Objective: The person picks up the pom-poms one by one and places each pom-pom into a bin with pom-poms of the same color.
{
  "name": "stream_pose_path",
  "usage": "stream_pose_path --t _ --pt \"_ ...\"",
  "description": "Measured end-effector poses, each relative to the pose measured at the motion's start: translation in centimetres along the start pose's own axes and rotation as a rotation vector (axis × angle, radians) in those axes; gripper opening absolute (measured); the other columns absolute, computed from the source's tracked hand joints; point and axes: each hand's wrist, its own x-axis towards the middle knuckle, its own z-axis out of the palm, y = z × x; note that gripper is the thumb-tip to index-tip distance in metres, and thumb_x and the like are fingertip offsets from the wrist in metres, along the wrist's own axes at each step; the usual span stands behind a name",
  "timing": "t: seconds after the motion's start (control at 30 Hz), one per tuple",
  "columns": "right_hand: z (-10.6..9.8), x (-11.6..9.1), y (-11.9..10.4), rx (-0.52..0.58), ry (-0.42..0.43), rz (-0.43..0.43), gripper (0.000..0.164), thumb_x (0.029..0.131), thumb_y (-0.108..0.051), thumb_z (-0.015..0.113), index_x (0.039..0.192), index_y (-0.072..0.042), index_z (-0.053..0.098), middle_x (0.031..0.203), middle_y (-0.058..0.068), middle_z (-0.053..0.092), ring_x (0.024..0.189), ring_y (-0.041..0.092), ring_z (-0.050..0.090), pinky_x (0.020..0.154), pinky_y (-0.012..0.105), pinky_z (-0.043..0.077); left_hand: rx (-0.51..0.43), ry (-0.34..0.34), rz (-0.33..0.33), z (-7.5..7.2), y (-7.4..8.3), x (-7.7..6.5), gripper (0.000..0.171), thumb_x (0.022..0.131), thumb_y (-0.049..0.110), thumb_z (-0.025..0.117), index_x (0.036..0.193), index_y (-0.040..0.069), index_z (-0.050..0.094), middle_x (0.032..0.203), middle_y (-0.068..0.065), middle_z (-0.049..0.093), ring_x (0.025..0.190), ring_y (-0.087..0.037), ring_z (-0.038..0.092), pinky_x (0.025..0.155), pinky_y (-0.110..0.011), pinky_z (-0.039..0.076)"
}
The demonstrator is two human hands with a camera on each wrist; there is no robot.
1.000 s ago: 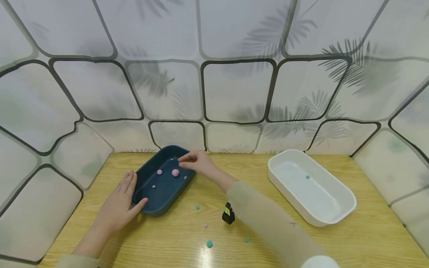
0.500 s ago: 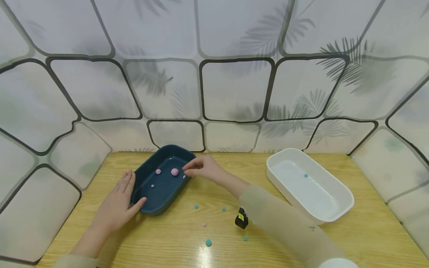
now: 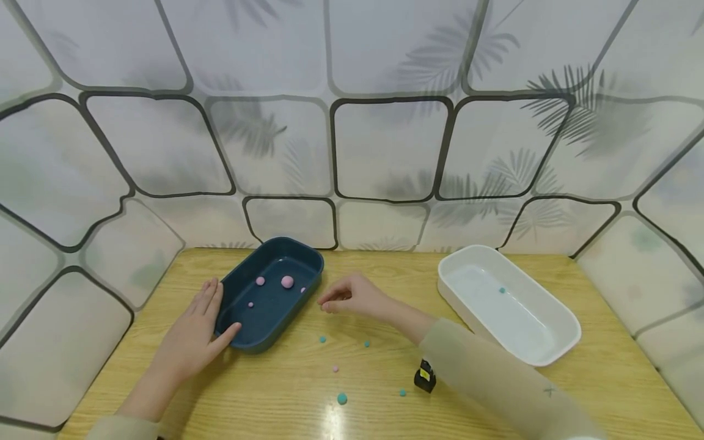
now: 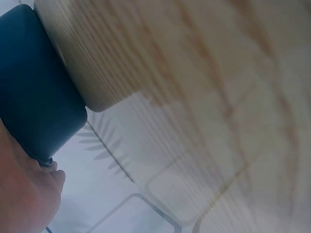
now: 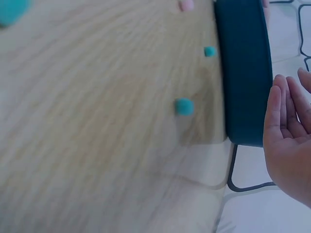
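My left hand (image 3: pixel 187 342) rests against the dark blue tray (image 3: pixel 272 324), fingers laid straight along its left wall and the thumb at its near edge. Inside that tray lie several pink balls of different sizes, the largest (image 3: pixel 287 282) towards the back. Just right of the tray, above the table, hovers my right hand (image 3: pixel 354 296), its fingers loosely bent. In the right wrist view nothing shows between its fingers (image 5: pixel 274 109). Below it on the table lie two small teal balls, one nearer the tray (image 3: pixel 322 340) and another farther right (image 3: pixel 366 344).
A white tray (image 3: pixel 550 330) stands at the right with one teal ball (image 3: pixel 502 290) in it. Towards the front lie a pink ball (image 3: pixel 336 368), a larger teal ball (image 3: pixel 342 398) and a small one (image 3: pixel 403 392). A patterned cloth wall (image 3: pixel 385 153) closes off the back.
My right hand has withdrawn from over the dark blue tray, moving right and towards me. The left hand has stayed at the tray's side, and the balls lie as before.
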Motion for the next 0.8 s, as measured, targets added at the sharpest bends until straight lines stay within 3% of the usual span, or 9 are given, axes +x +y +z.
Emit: stream_pose_path --t 0.13,0.4,0.8 --pt "0.4 -1.2 0.9 -0.023 -0.028 -0.002 0.021 0.099 -0.011 0.074 0.112 0.004 0.08 0.107 0.015 0.082 0.086 -0.001 0.07 0.076 0.016 0.058 0.006 0.001 0.0 -0.1 0.0 0.0 0.095 0.103 0.05 0.064 0.162 -0.013 0.025 0.171 -0.034 0.024 0.159 -0.051 0.026 0.127 -0.064 0.031" --pt "1.2 -3.1 1.8 -0.028 -0.077 0.024 0.015 0.098 -0.007 0.075 0.108 0.003 0.08 0.106 0.014 0.081 0.081 -0.003 0.067 0.072 0.014 0.056 0.01 0.009 0.002 -0.1 0.0 0.1 0.095 0.103 0.049 0.064 0.162 -0.014 0.026 0.171 -0.034 0.025 0.159 -0.051 0.027 0.126 -0.064 0.032" --pt "1.8 -4.3 2.4 -0.047 -0.191 -0.016 0.014 0.095 -0.003 0.077 0.109 0.003 0.08 0.103 0.015 0.081 0.081 -0.006 0.067 0.075 0.014 0.058 0.008 -0.001 -0.005 -0.1 0.2 0.0 0.094 0.104 0.048 0.064 0.162 -0.014 0.025 0.171 -0.034 0.024 0.158 -0.052 0.026 0.126 -0.065 0.032"
